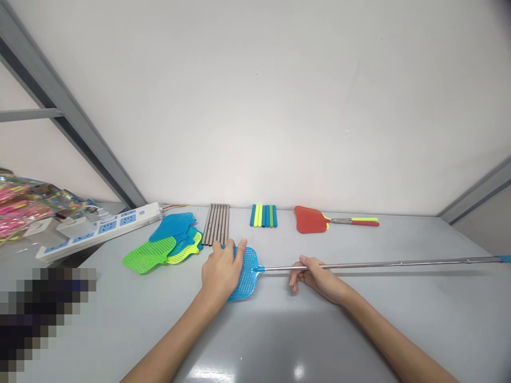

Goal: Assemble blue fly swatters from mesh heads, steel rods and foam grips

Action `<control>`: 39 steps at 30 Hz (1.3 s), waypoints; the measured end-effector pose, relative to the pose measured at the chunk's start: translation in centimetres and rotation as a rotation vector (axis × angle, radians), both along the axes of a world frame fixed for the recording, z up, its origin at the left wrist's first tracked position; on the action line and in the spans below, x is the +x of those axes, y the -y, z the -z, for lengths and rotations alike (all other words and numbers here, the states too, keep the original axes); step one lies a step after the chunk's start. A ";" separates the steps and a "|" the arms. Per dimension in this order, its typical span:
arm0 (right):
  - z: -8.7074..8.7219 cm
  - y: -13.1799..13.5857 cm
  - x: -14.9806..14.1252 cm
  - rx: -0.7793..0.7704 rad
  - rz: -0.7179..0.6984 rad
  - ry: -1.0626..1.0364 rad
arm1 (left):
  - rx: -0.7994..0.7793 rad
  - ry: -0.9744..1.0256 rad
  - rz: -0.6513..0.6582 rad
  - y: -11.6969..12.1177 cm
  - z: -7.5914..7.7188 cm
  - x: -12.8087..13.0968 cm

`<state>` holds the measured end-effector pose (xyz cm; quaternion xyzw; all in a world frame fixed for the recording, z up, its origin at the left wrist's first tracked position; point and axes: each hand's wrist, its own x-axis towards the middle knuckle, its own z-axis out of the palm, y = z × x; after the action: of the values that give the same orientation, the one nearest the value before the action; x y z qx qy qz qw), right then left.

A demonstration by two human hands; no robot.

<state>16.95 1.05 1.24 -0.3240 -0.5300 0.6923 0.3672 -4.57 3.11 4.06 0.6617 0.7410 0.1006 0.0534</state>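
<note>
A blue fly swatter lies across the grey table [359, 330]. Its mesh head [248, 274] is under my left hand [220, 271], which presses on it with fingers wrapped over its left edge. My right hand [317, 276] pinches the extended metal rod [379, 264] just right of the head. The rod runs far right to a blue handle tip [505, 259].
Loose green, yellow and blue swatter heads [163, 244] lie left of my hand. Behind them are several metal rods [216, 223], several coloured handle grips [263, 215] and assembled red swatters [331, 219]. A white power strip [99, 230] and shiny packaging [24, 205] sit far left.
</note>
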 end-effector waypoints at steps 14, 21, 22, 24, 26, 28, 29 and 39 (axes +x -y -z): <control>0.2 0.2 -0.1 0.005 0.008 0.003 | 0.063 0.023 -0.013 0.0 0.0 0.2; 0.4 0.1 -0.2 0.016 0.024 0.011 | 0.107 0.034 -0.011 0.3 0.0 0.4; 0.4 0.1 -0.2 0.019 0.027 0.007 | 0.115 0.035 -0.011 0.4 0.0 0.4; 0.4 0.1 -0.2 0.025 0.026 0.006 | 0.121 0.036 -0.012 0.5 -0.1 0.5; 0.4 0.1 -0.2 0.027 0.022 0.011 | 0.123 0.041 -0.019 0.6 -0.2 0.6; 0.4 0.2 -0.2 0.027 0.024 0.015 | 0.134 0.051 -0.024 0.7 -0.2 0.7; 0.5 0.2 -0.2 0.028 0.028 0.015 | 0.144 0.056 -0.027 0.7 -0.3 0.7; 0.6 0.2 -0.4 0.043 0.039 0.012 | 0.197 0.078 -0.048 1.0 -0.4 1.2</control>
<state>16.53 0.87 0.60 -0.3304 -0.5407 0.6714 0.3844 -3.36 2.07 4.48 0.6414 0.7405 0.1999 0.0144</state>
